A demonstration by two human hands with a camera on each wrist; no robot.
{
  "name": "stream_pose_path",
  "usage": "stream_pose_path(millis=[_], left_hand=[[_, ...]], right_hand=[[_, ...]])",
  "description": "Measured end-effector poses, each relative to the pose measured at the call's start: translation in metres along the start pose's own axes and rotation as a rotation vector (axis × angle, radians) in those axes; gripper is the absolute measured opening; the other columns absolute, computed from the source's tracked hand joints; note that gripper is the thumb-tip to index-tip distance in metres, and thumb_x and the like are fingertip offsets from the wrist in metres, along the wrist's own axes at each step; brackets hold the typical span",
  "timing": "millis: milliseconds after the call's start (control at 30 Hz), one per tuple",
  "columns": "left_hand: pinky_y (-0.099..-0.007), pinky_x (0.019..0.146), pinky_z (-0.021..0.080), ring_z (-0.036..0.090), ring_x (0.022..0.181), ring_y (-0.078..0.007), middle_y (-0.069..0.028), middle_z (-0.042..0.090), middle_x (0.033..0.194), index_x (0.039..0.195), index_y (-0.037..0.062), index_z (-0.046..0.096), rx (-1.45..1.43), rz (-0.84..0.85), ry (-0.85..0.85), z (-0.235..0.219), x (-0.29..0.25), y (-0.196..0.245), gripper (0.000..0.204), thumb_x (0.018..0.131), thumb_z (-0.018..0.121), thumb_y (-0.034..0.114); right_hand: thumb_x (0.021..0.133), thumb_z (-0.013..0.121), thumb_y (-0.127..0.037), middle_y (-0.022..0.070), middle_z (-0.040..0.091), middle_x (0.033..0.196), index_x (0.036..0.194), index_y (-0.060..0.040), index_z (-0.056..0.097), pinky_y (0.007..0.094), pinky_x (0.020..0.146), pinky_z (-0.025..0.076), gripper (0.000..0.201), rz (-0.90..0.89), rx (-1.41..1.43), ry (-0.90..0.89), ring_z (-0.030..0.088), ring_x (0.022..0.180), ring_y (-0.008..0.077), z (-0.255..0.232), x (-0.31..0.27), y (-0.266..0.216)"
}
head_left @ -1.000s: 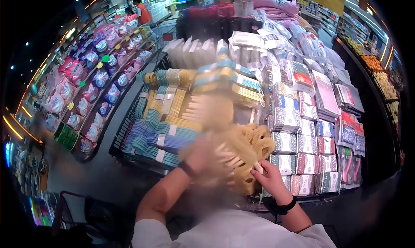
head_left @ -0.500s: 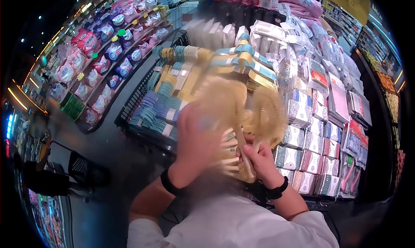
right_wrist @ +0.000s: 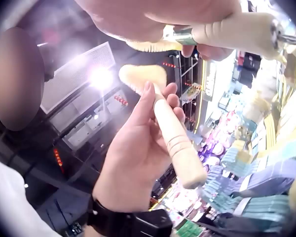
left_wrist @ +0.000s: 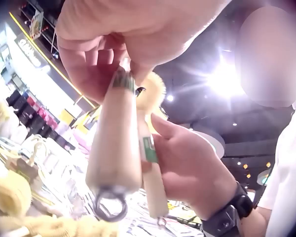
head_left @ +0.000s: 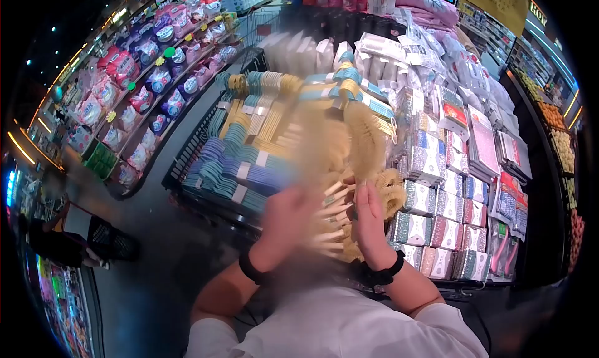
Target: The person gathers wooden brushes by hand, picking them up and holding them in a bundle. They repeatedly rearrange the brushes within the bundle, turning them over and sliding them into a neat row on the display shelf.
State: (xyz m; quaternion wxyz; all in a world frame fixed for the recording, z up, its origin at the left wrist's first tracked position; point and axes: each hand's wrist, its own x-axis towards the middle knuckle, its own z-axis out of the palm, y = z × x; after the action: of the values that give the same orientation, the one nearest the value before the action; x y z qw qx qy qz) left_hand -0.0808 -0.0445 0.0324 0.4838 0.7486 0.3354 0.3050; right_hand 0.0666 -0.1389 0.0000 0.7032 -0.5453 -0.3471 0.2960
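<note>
My left hand (head_left: 287,217) is blurred in the head view, with a blurred tan brush (head_left: 314,139) rising above it. In the left wrist view its fingers pinch the brush's cream wooden handle (left_wrist: 116,140), which has a metal ring at its end. My right hand (head_left: 371,224) holds a second tan bristle brush (head_left: 364,142) upright beside the first. That brush's handle (left_wrist: 154,180) carries a green band and a small ring. Below and between the hands lies a pile of similar brushes with pale handles (head_left: 335,211) and curved bristle heads (head_left: 392,192).
A black crate (head_left: 187,152) holds bundled blue, purple and yellow hangers (head_left: 228,164). Boxed patterned packs (head_left: 430,199) are stacked to the right, clear plastic packages (head_left: 399,52) behind. Shelves of bagged goods (head_left: 143,99) stand left; a person with a basket (head_left: 112,239) is at lower left.
My right hand has lifted its brush upright, its head further up and left. The left hand has moved slightly down, and the two brushes now stand side by side, one in each hand.
</note>
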Motion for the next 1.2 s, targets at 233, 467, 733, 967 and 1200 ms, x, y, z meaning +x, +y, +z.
stream_pose_path(millis=[233,467,733,967,1200], left_hand=[[-0.0238,0.059,0.044,0.051,0.063,-0.0079,-0.0040,0.060,0.071,0.098,-0.0029,0.064,0.077,0.126,0.075,0.016,-0.003,0.026,0.017,0.089,0.061,0.012],[-0.0332,0.065,0.050,0.064,0.072,-0.0284,-0.0185,0.066,0.089,0.107,-0.0024,0.062,-0.239,0.013,0.163,0.009,-0.011,0.037,0.028,0.092,0.060,0.021],[-0.0335,0.065,0.049,0.064,0.079,-0.0295,-0.0163,0.065,0.093,0.103,-0.0032,0.063,-0.134,0.194,0.220,0.022,-0.011,0.024,0.027,0.090,0.061,0.020],[-0.0333,0.061,0.048,0.062,0.068,-0.0276,-0.0165,0.064,0.084,0.102,-0.0023,0.064,-0.092,0.151,0.207,0.018,-0.010,0.004,0.027,0.090,0.061,0.022],[-0.0368,0.070,0.047,0.060,0.077,-0.0274,-0.0139,0.063,0.082,0.095,0.0015,0.068,0.032,-0.001,0.019,0.004,-0.006,-0.006,0.029,0.086,0.064,0.029]], right_hand=[[0.102,0.042,-0.023,0.0002,0.056,0.093,0.105,-0.0028,0.052,0.0217,0.069,0.043,0.023,-0.002,0.169,0.016,0.051,0.082,0.0062,0.041,-0.007,-0.019],[0.102,0.045,-0.027,0.0006,0.060,0.093,0.108,-0.0035,0.056,0.0201,0.067,0.044,0.027,0.017,0.441,0.117,0.053,0.077,0.0042,0.046,-0.007,-0.024],[0.102,0.045,-0.025,0.0024,0.060,0.099,0.109,-0.0024,0.055,0.0226,0.077,0.045,0.026,-0.001,0.306,-0.019,0.055,0.087,0.0087,0.052,-0.009,-0.009],[0.101,0.046,-0.025,0.0036,0.059,0.103,0.114,-0.0027,0.053,0.0225,0.078,0.046,0.027,0.069,0.365,-0.053,0.055,0.094,0.0098,0.053,-0.011,-0.002],[0.100,0.049,-0.020,0.0057,0.056,0.115,0.127,-0.0020,0.045,0.0282,0.084,0.049,0.033,0.265,0.409,-0.241,0.056,0.103,0.0134,0.039,-0.017,0.002]])
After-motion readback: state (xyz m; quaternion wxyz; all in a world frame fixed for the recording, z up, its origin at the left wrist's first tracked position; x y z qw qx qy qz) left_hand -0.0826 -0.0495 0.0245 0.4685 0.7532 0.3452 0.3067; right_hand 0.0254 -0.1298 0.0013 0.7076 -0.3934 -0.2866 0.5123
